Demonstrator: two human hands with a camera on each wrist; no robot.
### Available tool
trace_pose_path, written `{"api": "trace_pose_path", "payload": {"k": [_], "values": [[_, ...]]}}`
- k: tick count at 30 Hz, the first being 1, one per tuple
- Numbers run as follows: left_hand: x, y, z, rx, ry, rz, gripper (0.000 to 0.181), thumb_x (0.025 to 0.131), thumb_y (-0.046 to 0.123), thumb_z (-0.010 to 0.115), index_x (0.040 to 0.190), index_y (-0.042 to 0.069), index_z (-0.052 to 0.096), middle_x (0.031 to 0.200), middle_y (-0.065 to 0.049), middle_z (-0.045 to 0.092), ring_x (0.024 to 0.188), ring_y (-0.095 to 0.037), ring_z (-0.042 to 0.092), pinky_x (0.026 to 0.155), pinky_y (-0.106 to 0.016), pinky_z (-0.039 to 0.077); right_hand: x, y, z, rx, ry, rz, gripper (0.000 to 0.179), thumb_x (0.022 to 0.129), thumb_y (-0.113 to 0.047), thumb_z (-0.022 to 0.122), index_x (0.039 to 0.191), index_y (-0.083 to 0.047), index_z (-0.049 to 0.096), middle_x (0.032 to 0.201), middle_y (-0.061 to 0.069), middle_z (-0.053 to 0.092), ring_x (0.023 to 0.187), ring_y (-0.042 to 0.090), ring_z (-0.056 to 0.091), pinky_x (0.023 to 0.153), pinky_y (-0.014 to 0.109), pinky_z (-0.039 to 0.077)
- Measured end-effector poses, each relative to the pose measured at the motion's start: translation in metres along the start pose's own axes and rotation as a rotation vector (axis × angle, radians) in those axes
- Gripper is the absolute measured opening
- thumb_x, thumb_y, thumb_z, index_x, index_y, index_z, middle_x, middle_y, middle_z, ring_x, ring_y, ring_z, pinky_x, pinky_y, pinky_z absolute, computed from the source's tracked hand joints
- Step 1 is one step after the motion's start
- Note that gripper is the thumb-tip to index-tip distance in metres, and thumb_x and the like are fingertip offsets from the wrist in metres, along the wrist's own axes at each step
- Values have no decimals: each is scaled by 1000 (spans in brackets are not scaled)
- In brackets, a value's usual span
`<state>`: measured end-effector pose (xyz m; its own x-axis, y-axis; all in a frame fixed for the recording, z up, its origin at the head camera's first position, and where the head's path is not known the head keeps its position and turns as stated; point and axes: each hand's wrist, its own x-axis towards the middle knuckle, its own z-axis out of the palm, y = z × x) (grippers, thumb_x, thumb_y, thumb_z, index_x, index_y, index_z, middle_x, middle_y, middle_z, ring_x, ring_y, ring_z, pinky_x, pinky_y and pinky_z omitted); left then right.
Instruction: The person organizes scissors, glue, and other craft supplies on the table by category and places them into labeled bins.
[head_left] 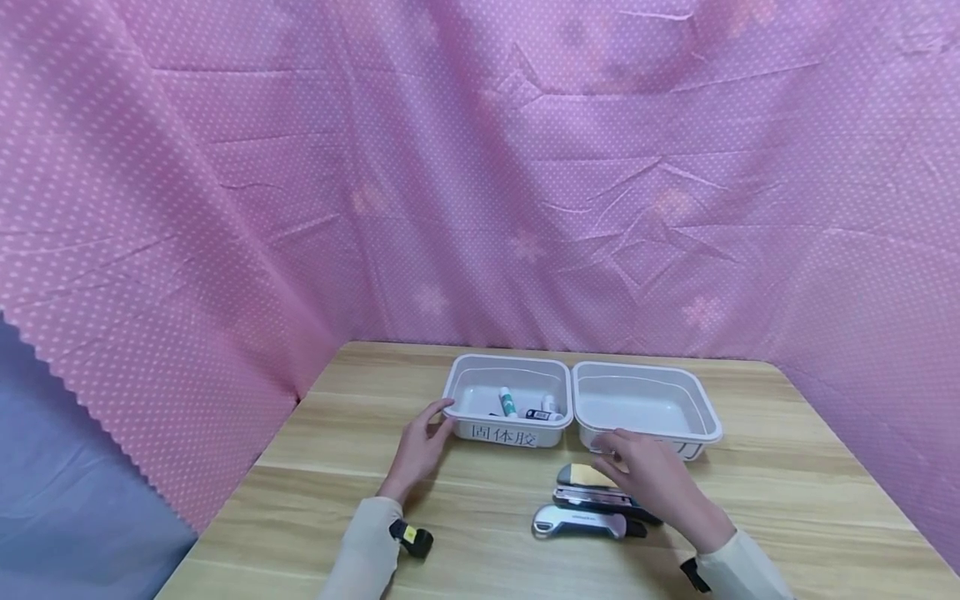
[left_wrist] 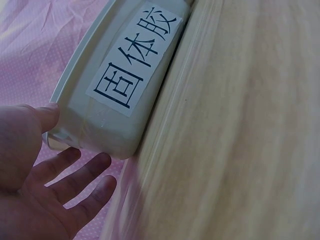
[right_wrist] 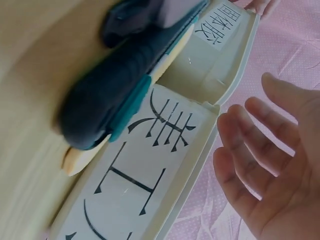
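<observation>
My left hand (head_left: 418, 448), fingers spread, touches the left bin (head_left: 550, 437); my right hand (head_left: 648, 471), loosely bent and empty, is by the right bin (head_left: 630, 408). The knives (head_left: 581, 521) lie before it on the bench (head_left: 787, 483); a low wrist could knock them.

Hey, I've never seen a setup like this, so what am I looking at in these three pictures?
There's no machine here: it's a person's left hand and right hand, both bare. The wide picture comes from a camera on the head, looking forward and down. The other two come from wrist cameras, each watching its own hand.

On the wood-grain table, the left bin, labelled 固体胶, contains glue sticks. Beside it stands the right bin, and in front of that lie what look like three utility knives.

The left hand touches the left bin's corner. The right hand is near the right bin's front, holding nothing.
</observation>
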<state>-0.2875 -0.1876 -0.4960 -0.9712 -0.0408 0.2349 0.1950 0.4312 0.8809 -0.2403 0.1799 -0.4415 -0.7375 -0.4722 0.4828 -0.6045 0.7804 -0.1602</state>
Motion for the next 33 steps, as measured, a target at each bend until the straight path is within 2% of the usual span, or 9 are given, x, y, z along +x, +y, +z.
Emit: {"api": "trace_pose_path", "payload": {"k": [5,8,12,17,24,33], "values": [[1,0,0,7,-7,-8,46,104,31,60,148,17,54,151,-17,53,125,-37,63,109,-55,50,-10,3,1,-20,-15,-88,24,85,-31,83,105,-18,76,90,-6,73,74,10,68,61,25,55],[1,1,0,5,-7,-21,47,104,32,61,148,18,54,153,-15,52,126,-36,62,110,-55,49,-16,5,2,-15,-72,-111,25,88,-37,80,105,-20,76,90,-9,72,76,9,68,61,27,56],[1,1,0,8,-4,-18,46,104,30,60,147,18,54,154,-16,50,127,-37,62,109,-55,50,-24,7,6,46,-175,-133,27,89,-43,77,104,-21,75,94,-12,71,79,4,65,65,28,56],[0,2,0,9,-2,-14,44,104,28,61,147,18,55,155,-16,48,126,-37,62,108,-54,50,-28,7,8,98,-240,-156,31,85,-45,80,106,-21,76,96,-13,68,79,0,61,65,24,53],[-1,3,0,9,5,2,42,104,27,61,145,21,57,152,-17,52,124,-37,64,107,-54,51,-28,4,7,63,-304,-180,32,79,-41,84,104,-22,76,94,-9,70,78,-1,58,66,23,53],[0,2,0,0,-2,-9,42,104,28,61,145,22,56,153,-17,51,125,-37,64,107,-53,52,-27,-2,6,9,-343,-213,25,76,-38,87,90,-26,70,86,-12,65,72,-1,53,60,23,50]]}}
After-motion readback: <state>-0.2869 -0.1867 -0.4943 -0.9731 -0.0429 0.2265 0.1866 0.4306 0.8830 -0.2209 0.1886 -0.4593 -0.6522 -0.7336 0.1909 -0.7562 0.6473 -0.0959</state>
